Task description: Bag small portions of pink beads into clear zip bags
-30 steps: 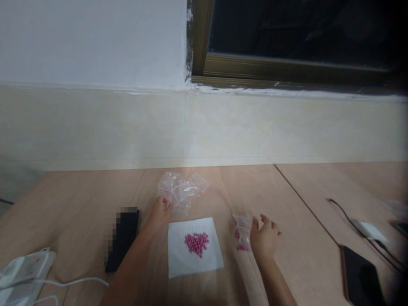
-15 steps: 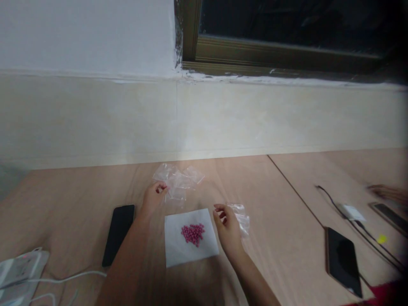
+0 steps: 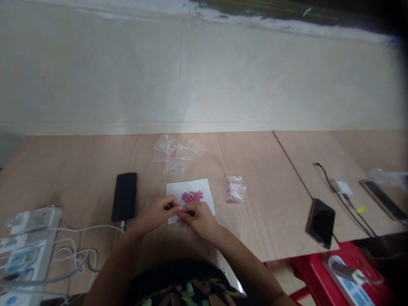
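Note:
My left hand and my right hand meet over the near edge of a white paper sheet. Their fingertips pinch a small clear plastic bag, mostly hidden by the fingers. Just beyond them, a heap of pink beads lies on the paper. Farther back, several flat clear zip bags are spread on the table. To the right of the paper, small zip bags with pink beads inside lie overlapping.
A black phone with a white cable lies on the left. Beside it stands a power strip with tangled cords. On the right are another phone, a white adapter and a red stool below the table edge.
My left hand has come back from the flat bags, and my right hand has left the bags at right. Both now meet in front of the beads. My view has tilted down.

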`<control>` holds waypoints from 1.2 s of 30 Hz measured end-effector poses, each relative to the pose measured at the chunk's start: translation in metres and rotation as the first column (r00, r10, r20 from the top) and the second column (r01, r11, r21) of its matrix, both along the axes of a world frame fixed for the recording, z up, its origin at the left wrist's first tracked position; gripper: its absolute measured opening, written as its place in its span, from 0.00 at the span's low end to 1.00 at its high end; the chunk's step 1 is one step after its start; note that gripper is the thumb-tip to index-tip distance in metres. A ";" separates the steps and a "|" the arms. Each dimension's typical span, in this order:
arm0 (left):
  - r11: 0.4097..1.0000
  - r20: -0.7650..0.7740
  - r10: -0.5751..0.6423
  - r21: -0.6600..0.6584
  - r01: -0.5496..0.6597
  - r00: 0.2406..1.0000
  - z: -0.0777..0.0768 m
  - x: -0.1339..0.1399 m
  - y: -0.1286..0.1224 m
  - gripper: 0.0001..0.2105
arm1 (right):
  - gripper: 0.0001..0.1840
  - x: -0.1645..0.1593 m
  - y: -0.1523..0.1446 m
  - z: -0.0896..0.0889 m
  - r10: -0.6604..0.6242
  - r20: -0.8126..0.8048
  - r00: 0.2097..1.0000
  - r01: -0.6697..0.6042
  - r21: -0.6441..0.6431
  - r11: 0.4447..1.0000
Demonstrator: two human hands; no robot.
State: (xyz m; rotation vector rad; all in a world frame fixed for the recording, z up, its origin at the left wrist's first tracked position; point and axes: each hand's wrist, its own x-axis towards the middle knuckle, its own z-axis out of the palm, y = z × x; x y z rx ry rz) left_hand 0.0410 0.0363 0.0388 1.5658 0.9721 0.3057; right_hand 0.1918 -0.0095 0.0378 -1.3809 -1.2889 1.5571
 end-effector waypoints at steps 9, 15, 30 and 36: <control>0.996 -0.100 0.034 0.083 -0.026 0.994 -0.002 -0.006 -0.001 0.11 | 0.11 0.014 0.000 -0.005 -0.248 -0.112 0.962 0.205 -0.297 0.932; 0.994 -0.134 0.010 0.106 0.004 0.991 0.005 -0.012 0.004 0.13 | 0.13 0.037 0.007 -0.006 -0.270 -0.057 0.961 0.252 -0.220 0.942; 0.983 -0.197 -0.121 0.114 0.145 0.973 -0.010 0.005 -0.006 0.13 | 0.09 0.013 -0.001 -0.011 -0.143 0.145 0.979 0.169 -0.187 0.968; 0.957 -0.306 -0.093 0.235 0.170 0.947 -0.001 -0.008 -0.008 0.13 | 0.07 0.012 -0.001 -0.018 -0.258 0.386 0.886 0.238 0.100 0.966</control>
